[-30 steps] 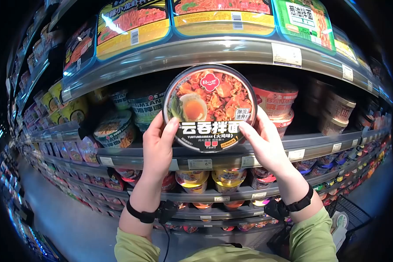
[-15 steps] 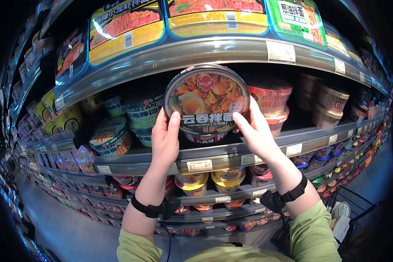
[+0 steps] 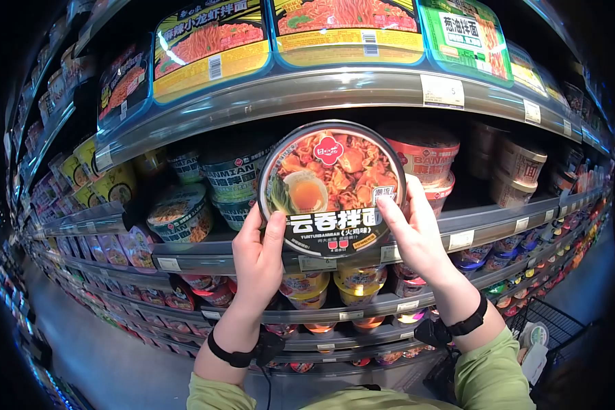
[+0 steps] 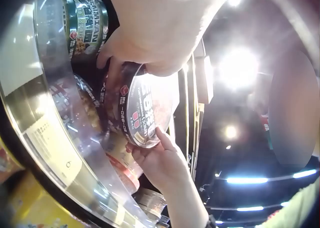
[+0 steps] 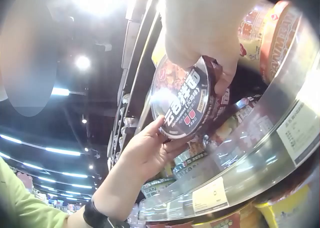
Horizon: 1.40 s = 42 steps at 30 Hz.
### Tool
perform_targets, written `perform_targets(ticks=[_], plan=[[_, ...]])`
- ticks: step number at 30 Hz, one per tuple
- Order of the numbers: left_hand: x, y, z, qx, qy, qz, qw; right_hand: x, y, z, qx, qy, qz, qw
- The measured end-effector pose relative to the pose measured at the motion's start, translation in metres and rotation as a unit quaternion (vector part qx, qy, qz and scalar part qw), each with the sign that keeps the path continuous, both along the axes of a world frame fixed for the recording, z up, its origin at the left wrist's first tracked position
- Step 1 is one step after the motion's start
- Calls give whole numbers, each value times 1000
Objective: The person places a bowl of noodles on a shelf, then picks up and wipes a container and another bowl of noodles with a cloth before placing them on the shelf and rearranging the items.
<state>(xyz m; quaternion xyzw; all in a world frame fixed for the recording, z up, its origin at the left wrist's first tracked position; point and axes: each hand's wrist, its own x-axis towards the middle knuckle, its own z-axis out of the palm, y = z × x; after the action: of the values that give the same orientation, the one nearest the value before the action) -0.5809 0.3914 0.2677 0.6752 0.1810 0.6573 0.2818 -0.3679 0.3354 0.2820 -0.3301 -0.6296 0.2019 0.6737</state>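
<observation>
A round instant noodle bowl (image 3: 331, 188) with a dark rim is held up before the shelf, its printed lid tilted toward the head camera. On its left edge my left hand (image 3: 258, 254) grips it, thumb on the lid's rim. My right hand (image 3: 417, 229) grips the opposite side, thumb lying over the lid's lower right. In the left wrist view the bowl's dark side wall (image 4: 120, 100) shows between both hands. The right wrist view shows the lid (image 5: 177, 100) catching glare, with the left hand (image 5: 145, 155) under its lower edge. Fingers behind the bowl are mostly hidden in the head view.
Green noodle bowls (image 3: 181, 212) stand on the shelf to the left, red-banded bowls (image 3: 427, 157) and beige tubs (image 3: 519, 171) to the right. A metal shelf edge (image 3: 266, 89) with packaged noodles runs above. At lower right is a black wire basket (image 3: 560, 328).
The bowl and both hands have come lower in the head view. Its lid tipped back half a second ago and now faces the head camera more squarely again. Both hands keep their hold.
</observation>
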Motion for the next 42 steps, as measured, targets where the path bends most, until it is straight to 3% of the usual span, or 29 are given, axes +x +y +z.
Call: perform_targets(ticks=[1, 3, 7, 10, 14, 15, 17, 19, 21, 23, 27, 29, 37, 42], plan=[[-2, 0, -2, -28, 5, -6, 1000, 0, -1, 2, -1, 0, 0, 1000], [-4, 2, -7, -61, 11, -10, 998, 2, -2, 6, -118, -16, -33, 992], [-7, 16, -17, -80, 58, -16, 995, 11, 8, -2, -187, -50, -62, 979], [-8, 15, -22, -115, 39, -48, 991, 8, 9, -9, -130, -44, -64, 988], [-10, 11, -25, -121, 81, -19, 989, 11, 9, -10, -101, -80, -93, 987], [-10, 4, -21, -137, 68, -73, 986, 10, 7, -8, -101, -79, -94, 987], [-10, -8, -12, -151, 56, -129, 978, 7, 2, 0, -173, -53, -84, 980], [-8, -16, -3, -257, -14, -203, 945, 8, 5, 5, -199, -39, -81, 976], [-8, -13, 0, -235, 7, -171, 957, 9, 7, 7, -226, -25, -77, 971], [-11, -12, 7, -274, -16, -195, 942, 8, 9, 6, -201, 0, 8, 980], [-12, -1, 17, -298, -9, -240, 924, 2, 14, 12, -101, -34, 14, 994], [-10, 7, 21, -292, -7, -240, 926, 3, 27, 10, -98, 0, -4, 995], [-3, 18, 17, -322, 7, -220, 921, -2, 26, 8, -256, 52, 16, 965], [-1, 22, 20, -297, 30, -177, 938, -2, 35, 6, -227, 51, 13, 973]])
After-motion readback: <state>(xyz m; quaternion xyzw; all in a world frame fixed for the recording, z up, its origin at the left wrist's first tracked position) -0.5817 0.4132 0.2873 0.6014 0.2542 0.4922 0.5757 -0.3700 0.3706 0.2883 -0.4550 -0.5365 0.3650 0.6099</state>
